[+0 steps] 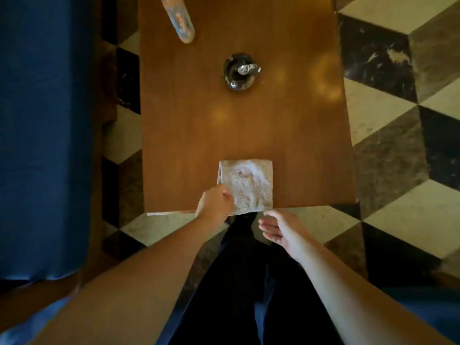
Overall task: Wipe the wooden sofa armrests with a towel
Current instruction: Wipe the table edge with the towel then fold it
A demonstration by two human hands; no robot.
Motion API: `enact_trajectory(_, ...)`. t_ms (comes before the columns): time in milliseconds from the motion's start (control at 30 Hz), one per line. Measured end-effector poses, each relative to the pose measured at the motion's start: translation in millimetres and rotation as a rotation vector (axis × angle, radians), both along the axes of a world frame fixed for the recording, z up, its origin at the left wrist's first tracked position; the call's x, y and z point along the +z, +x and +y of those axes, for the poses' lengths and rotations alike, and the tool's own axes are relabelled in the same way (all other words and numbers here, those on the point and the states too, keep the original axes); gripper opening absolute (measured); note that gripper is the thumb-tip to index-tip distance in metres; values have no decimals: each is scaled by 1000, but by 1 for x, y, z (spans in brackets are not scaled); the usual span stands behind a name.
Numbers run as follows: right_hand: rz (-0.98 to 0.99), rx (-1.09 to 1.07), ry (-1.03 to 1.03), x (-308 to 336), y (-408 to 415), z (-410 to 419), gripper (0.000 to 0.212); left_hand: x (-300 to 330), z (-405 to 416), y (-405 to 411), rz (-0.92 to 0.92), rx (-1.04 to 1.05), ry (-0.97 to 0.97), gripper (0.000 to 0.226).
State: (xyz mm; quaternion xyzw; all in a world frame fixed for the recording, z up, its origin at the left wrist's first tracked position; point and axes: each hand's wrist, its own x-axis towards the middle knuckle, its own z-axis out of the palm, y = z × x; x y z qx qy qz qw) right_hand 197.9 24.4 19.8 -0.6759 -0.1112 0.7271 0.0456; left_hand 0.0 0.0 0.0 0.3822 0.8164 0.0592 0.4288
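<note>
A folded pale grey towel point(249, 185) lies on the near end of a brown wooden table point(239, 120), its front edge at the table's rim. My left hand point(215, 204) pinches the towel's near left corner. My right hand point(280, 229) hovers open just below the table edge, fingers spread, right of the towel and not touching it. A blue-cushioned sofa point(44, 135) with a dark wooden frame point(99, 170) fills the left side; its armrests are not clearly visible.
A dark glass ashtray point(240, 70) sits mid-table. A clear bottle point(178, 18) stands at the far left of the table. Checkered marble floor point(398, 120) spreads to the right. My dark-trousered legs point(239, 282) stand against the table's near edge.
</note>
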Motion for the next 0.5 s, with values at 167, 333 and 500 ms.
enact_trajectory(167,94,-334,-133,-50,-33,9,17,-56,60,-26,64,-99,-11,14)
enact_trajectory(333,107,-359,-152,-82,-55,6,24,-104,103,-29,254,-469,57,54)
enact_trajectory(500,73,-370,-154,-95,-52,8,21,-132,136,-21,291,-698,-109,34)
